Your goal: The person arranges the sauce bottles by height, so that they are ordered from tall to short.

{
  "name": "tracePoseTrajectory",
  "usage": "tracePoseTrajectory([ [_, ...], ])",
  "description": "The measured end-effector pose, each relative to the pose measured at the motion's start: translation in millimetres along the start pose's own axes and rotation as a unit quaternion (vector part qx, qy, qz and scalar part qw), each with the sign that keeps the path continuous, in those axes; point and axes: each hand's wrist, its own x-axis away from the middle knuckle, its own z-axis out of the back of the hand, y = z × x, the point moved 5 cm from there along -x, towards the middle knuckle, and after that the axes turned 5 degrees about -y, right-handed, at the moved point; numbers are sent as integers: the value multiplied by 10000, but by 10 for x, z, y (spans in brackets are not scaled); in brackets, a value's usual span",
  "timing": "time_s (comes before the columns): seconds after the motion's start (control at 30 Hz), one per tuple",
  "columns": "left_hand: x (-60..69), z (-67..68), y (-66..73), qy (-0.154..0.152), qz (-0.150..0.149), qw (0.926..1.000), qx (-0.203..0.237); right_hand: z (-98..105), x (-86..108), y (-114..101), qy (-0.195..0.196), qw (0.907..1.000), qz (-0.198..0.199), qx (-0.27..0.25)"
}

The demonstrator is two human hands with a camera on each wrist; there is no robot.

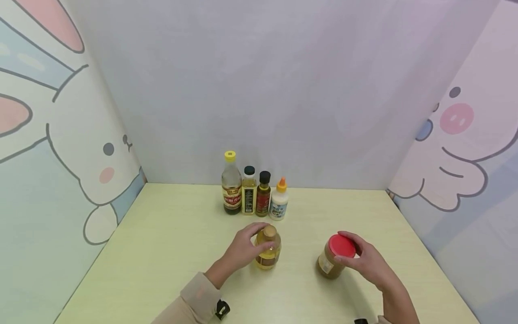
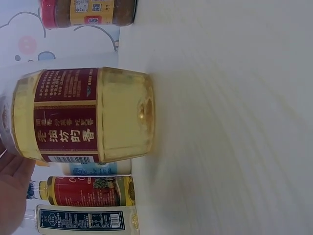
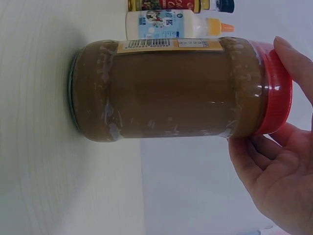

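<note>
My left hand (image 1: pixel 243 247) grips a squat, clear bottle of golden cooking oil (image 1: pixel 267 261) around its neck, just under the tan cap. In the left wrist view, the oil bottle (image 2: pixel 124 117) shows a dark red label, and only part of the hand (image 2: pixel 12 191) is seen. On the right, my right hand (image 1: pixel 370 265) holds a jar of brown spread (image 1: pixel 329 265) by its red lid (image 1: pixel 341 246), thumb and fingers on opposite sides. The jar (image 3: pixel 171 93) leans slightly in the head view. Whether either base touches the table, I cannot tell.
Behind the hands stand a yellow-capped dark sauce bottle (image 1: pixel 232 193), a slim pale oil bottle (image 1: pixel 248 198), a dark-capped red-label bottle (image 1: pixel 263 200) and a white squeeze bottle (image 1: pixel 279 204) with an orange tip. A pale wall (image 1: pixel 259 90) rises beyond the light table (image 1: pixel 170 234).
</note>
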Motion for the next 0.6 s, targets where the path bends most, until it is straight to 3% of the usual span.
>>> tracePoseTrajectory([
  [0.33,4,-7,3,188,-116,9997,127,-5,9,13,10,10000,-11,0],
  [0.6,-13,-7,-26,290,-15,9986,443,-6,5,25,0,10000,-71,-31],
])
